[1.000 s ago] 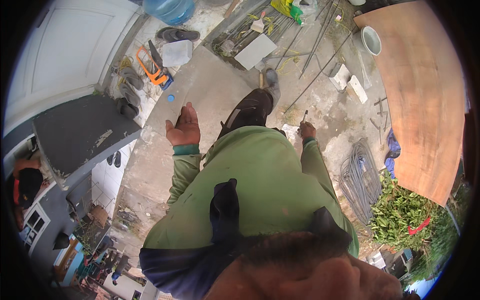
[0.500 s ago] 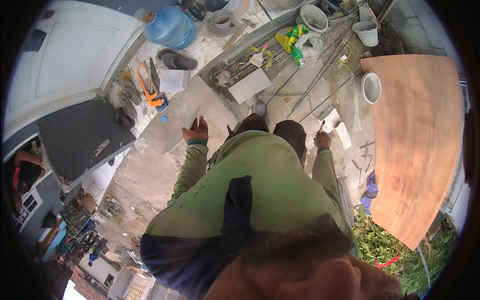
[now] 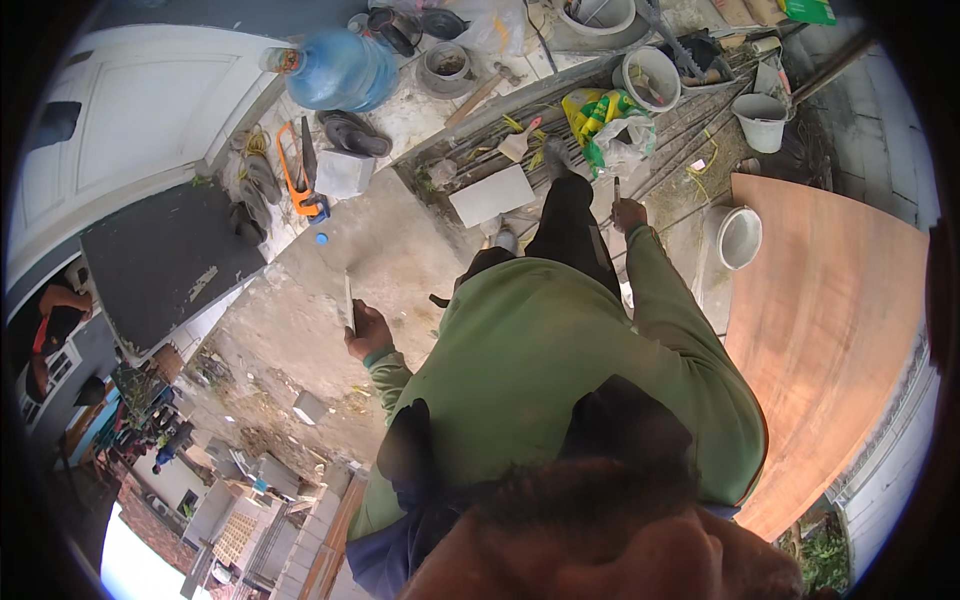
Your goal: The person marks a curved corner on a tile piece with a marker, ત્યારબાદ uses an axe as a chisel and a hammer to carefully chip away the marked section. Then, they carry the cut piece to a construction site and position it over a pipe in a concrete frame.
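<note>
My left hand [image 3: 370, 334] is closed around a thin, flat, pale piece [image 3: 349, 300], seen nearly edge-on over the concrete floor. Its exact kind does not show. Farther forward on the right, my right hand [image 3: 628, 214] grips a slim, dark pen-like stick [image 3: 616, 189] that points away from me. Beyond that hand lies a crumpled clear plastic bag [image 3: 627, 140] beside a yellow-green sack [image 3: 588, 112]. A pale rectangular slab [image 3: 492, 197] rests on the ground ahead of my legs, with a paintbrush [image 3: 515, 145] just past it.
Long thin rods [image 3: 690, 135] lie along the ground ahead. Buckets [image 3: 760, 122] stand at the right, near a large wooden sheet [image 3: 825, 330]. To the left are an orange-handled saw [image 3: 298, 180], a blue water jug [image 3: 343, 70], sandals [image 3: 355, 132] and a dark tabletop-like panel [image 3: 165, 265].
My body has turned and one leg has stepped forward. The right hand has moved forward with the dark stick. The left hand is lower and farther left, its flat piece now edge-on.
</note>
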Available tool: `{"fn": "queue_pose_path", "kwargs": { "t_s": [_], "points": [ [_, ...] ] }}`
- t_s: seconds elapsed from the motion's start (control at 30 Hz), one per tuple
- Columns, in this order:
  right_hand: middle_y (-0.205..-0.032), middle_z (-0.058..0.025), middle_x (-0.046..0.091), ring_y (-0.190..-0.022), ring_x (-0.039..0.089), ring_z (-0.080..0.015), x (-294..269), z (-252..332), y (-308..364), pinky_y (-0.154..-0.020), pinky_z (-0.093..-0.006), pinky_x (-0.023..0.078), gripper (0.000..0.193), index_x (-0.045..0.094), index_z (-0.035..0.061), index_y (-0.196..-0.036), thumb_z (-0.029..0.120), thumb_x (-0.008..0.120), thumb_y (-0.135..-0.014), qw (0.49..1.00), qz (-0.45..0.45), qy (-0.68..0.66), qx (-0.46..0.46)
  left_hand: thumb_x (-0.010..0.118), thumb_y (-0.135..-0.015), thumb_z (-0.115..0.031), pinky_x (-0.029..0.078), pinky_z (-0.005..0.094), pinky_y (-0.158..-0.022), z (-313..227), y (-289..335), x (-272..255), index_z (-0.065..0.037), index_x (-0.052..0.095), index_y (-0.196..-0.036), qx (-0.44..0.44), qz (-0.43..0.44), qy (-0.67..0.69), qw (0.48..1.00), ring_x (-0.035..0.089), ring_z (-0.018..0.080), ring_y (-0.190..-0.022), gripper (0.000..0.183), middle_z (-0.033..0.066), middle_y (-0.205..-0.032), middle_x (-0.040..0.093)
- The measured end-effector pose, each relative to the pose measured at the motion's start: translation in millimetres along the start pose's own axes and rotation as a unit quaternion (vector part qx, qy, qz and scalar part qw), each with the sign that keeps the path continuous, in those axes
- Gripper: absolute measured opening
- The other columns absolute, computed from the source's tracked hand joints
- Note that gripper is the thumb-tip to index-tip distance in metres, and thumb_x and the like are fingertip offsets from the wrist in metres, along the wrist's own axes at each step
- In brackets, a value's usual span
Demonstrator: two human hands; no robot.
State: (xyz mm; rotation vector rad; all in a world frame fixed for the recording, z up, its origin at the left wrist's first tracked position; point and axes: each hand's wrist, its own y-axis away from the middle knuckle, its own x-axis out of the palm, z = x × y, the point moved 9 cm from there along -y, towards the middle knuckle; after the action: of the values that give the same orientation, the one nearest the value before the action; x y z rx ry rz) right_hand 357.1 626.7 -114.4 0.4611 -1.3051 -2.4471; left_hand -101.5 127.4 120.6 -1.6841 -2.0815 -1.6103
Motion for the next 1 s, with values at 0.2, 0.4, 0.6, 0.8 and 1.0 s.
{"fn": "queue_pose_path", "kwargs": {
  "t_s": [0.2,0.4,0.6,0.8,1.0],
  "points": [
    [-0.072,-0.0046,0.062,-0.056,0.057,-0.0137,3,206,-92,-0.045,-0.029,0.044,0.015,0.065,0.0067,-0.095,0.019,0.061,-0.087,0.99,0.02,-0.132,-0.055,0.031,-0.096,-0.039,0.041,0.0436,-0.1,47,70,18,0.001,0.033,-0.146,0.076,-0.087,0.119,0.986,0.041,0.0236,-0.136,0.065,0.0109,-0.149,0.042],
    [-0.105,-0.0008,0.062,-0.091,0.063,-0.0166,17,303,-168,-0.07,-0.0334,0.051,0.027,0.061,0.0149,-0.115,0.025,0.059,-0.089,0.992,0.015,-0.077,-0.101,0.029,-0.095,-0.043,0.043,0.0414,-0.094,86,100,-5,0.003,0.038,-0.143,0.083,-0.155,0.115,0.978,0.048,0.0228,-0.125,0.067,0.0119,-0.142,0.05],
    [-0.098,-0.0048,0.062,-0.083,0.063,-0.0199,63,262,-198,-0.066,-0.0363,0.051,0.021,0.064,0.0115,-0.105,0.019,0.062,-0.086,0.946,0.122,0.235,-0.188,0.033,-0.094,-0.042,0.044,0.0427,-0.095,120,112,-24,0.002,0.038,-0.143,0.085,-0.156,0.134,0.975,0.049,0.0246,-0.126,0.066,0.0126,-0.145,0.047],
    [-0.091,-0.016,0.066,-0.081,0.067,-0.0304,129,160,-104,-0.072,-0.041,0.053,0.027,0.068,0.0069,-0.099,0.027,0.061,-0.083,0.788,0.185,0.516,-0.281,0.034,-0.096,-0.04,0.046,0.0445,-0.092,131,119,-17,0.002,0.043,-0.14,0.119,-0.127,0.219,0.96,0.051,0.0279,-0.124,0.061,0.0129,-0.14,0.052],
    [-0.099,-0.0189,0.069,-0.091,0.066,-0.0354,140,225,-79,-0.081,-0.043,0.052,0.034,0.069,0.0061,-0.101,0.033,0.064,-0.081,0.672,0.158,0.645,-0.327,0.036,-0.096,-0.038,0.047,0.0458,-0.089,144,122,-28,0.001,0.047,-0.136,0.13,-0.132,0.298,0.936,0.052,0.029,-0.123,0.058,0.0123,-0.136,0.057]
  ]
}}
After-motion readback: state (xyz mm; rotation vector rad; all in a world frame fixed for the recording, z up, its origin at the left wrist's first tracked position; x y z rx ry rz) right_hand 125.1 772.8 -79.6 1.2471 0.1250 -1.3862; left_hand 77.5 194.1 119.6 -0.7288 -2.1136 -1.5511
